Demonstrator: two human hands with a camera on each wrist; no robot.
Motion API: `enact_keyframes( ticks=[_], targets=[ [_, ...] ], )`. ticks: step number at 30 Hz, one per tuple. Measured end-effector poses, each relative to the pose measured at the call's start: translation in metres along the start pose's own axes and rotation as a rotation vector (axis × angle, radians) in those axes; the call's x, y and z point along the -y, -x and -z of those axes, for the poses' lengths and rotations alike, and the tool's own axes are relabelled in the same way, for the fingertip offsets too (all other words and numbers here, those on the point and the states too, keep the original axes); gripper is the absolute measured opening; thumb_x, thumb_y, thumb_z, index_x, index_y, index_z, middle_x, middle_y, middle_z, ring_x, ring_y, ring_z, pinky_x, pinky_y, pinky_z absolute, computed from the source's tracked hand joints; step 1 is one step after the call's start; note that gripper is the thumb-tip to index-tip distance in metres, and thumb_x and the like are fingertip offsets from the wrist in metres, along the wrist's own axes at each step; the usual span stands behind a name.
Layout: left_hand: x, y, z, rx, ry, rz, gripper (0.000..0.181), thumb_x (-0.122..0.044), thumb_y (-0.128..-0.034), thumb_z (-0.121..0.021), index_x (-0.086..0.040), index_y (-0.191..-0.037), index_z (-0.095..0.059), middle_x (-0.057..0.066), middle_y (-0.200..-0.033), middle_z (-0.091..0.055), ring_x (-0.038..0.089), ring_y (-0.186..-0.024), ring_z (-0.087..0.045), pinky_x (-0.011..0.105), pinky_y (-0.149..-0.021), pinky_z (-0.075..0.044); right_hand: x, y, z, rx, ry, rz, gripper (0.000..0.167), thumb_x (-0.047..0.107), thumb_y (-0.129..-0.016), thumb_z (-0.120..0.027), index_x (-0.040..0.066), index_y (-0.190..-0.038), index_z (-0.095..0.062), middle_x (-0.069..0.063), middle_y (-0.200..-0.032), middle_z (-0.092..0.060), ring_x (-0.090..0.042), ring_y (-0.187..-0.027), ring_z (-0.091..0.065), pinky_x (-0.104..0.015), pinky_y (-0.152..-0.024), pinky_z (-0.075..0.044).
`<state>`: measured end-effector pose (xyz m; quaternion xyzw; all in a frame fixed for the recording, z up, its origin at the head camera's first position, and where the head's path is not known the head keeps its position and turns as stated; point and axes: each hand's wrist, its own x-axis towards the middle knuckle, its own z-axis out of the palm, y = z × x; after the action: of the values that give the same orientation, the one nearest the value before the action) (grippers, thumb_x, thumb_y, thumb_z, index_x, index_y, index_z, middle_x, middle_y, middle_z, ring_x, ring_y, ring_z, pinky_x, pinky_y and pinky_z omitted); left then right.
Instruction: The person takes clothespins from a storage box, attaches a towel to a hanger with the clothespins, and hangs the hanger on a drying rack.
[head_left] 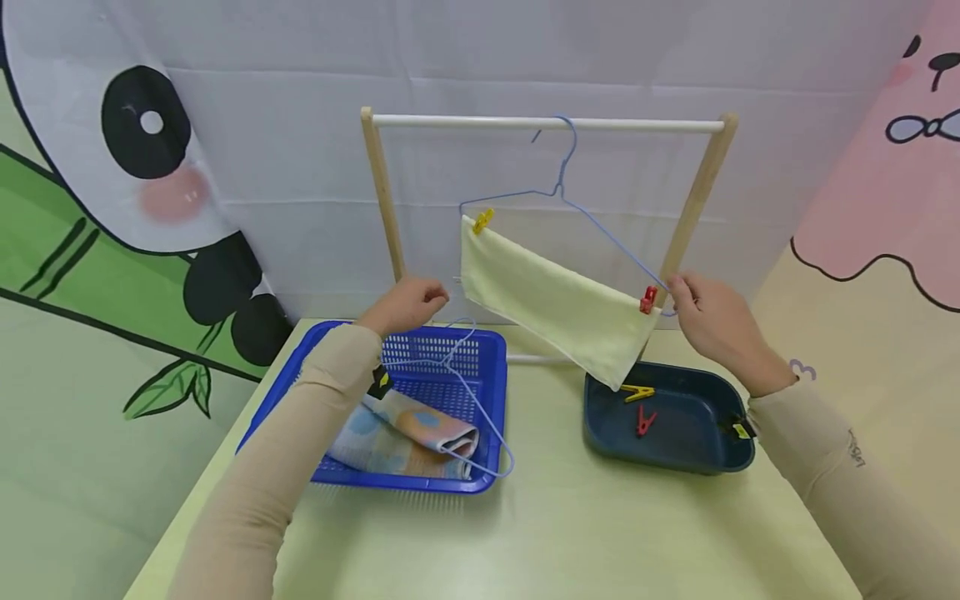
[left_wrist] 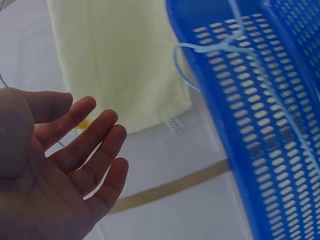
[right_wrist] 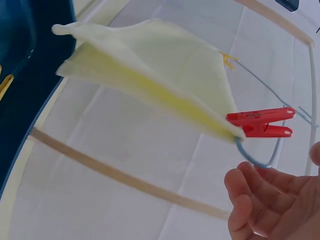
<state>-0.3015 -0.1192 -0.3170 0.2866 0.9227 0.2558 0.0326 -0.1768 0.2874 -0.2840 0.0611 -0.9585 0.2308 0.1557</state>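
A blue wire hanger (head_left: 611, 240) hangs by its hook from the white bar of a wooden-sided rack (head_left: 480, 122), tilted down to the right. A pale yellow cloth (head_left: 551, 292) is clipped to it by a yellow clothespin (head_left: 483, 220) at the left and a red clothespin (right_wrist: 262, 122) at the right. My right hand (head_left: 716, 325) is at the hanger's lower right corner; in the right wrist view its fingertips (right_wrist: 247, 172) meet the wire, with the thumb apart. My left hand (left_wrist: 65, 150) holds nothing, its fingers relaxed, near the cloth and above a blue basket (head_left: 491, 367).
Inside the blue basket lie a folded patterned cloth (head_left: 427, 425) and a second blue hanger (head_left: 480, 400), which overhangs the front rim. A dark bin (head_left: 675, 462) at the right holds a yellow clothespin (head_left: 637, 392) and a red clothespin (head_left: 645, 421). Behind the rack hangs a printed backdrop.
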Motion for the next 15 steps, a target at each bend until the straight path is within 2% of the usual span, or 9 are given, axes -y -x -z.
enact_keyframes(
  ticks=[7,12,15],
  targets=[
    [0.016,0.019,-0.016,0.069,-0.069,0.018,0.026,-0.015,-0.0983,-0.048,0.001,-0.112,-0.062,0.014,-0.102,-0.064,0.027,-0.089,-0.058,0.045,-0.084,-0.047,-0.032,0.022,0.002,0.032,0.028,-0.053,0.056,0.036,-0.104,-0.019,-0.005,-0.119,-0.054,-0.024,-0.098,-0.062,-0.04,-0.09,-0.056,-0.055,-0.076,-0.04],
    [0.02,0.025,-0.028,0.105,-0.061,0.01,0.025,-0.011,-0.0982,-0.047,0.005,-0.111,-0.061,0.014,-0.094,-0.063,0.025,-0.079,-0.055,0.043,-0.079,-0.047,-0.056,0.035,-0.004,0.101,0.053,-0.098,0.059,0.038,-0.104,-0.018,-0.007,-0.118,-0.053,-0.026,-0.104,-0.062,-0.041,-0.093,-0.058,-0.056,-0.078,-0.04],
    [0.022,0.026,-0.036,0.134,-0.062,0.021,0.027,-0.012,-0.0986,-0.047,0.006,-0.114,-0.06,0.016,-0.1,-0.064,0.025,-0.084,-0.058,0.043,-0.081,-0.047,-0.068,0.041,-0.008,0.133,0.094,-0.099,0.058,0.037,-0.104,-0.019,-0.007,-0.113,-0.056,-0.025,-0.101,-0.062,-0.042,-0.091,-0.058,-0.055,-0.076,-0.041]
  ],
)
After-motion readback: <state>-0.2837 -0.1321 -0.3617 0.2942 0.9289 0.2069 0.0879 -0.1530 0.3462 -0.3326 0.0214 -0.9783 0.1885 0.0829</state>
